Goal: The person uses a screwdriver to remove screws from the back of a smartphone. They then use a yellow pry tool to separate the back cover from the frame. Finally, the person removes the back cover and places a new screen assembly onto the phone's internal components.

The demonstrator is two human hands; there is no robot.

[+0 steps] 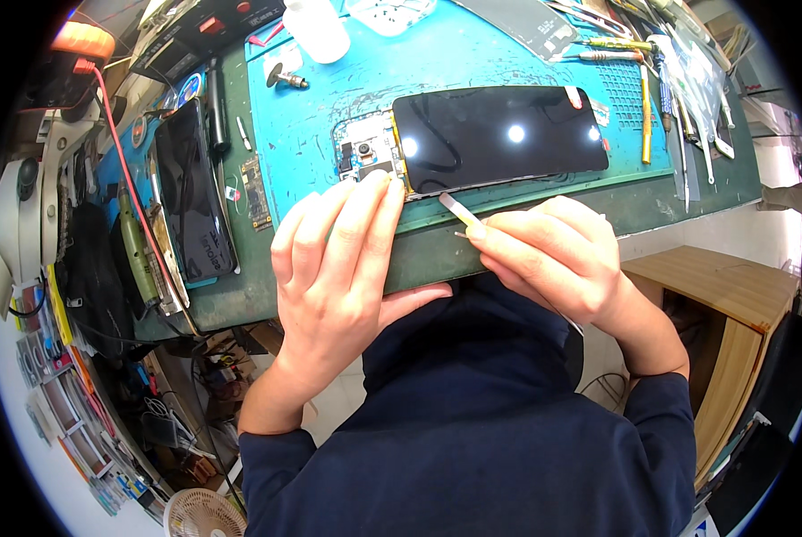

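A phone with its black screen [508, 139] facing up lies on the blue work mat. At its left end the bare circuit board [352, 148] with a round camera module [365, 150] shows. My left hand [338, 259] rests its stretched fingertips on the near edge of that board end, thumb apart below the bench edge. Pinched in my right hand [553, 251] is a thin flat metal pry blade [459, 211], its tip at the screen's near edge, close to the lower left corner. A second thin tip [459, 234] pokes out beside those fingers; what it belongs to is hidden.
Left of the mat [311, 103] lie another dark phone [195, 192], a small circuit board [256, 192] and a red cable [123, 148]. A white bottle [316, 31] stands behind. Screwdrivers and tweezers crowd the far right, near a yellow-handled tool [646, 112]. A wooden cabinet [723, 277] stands right.
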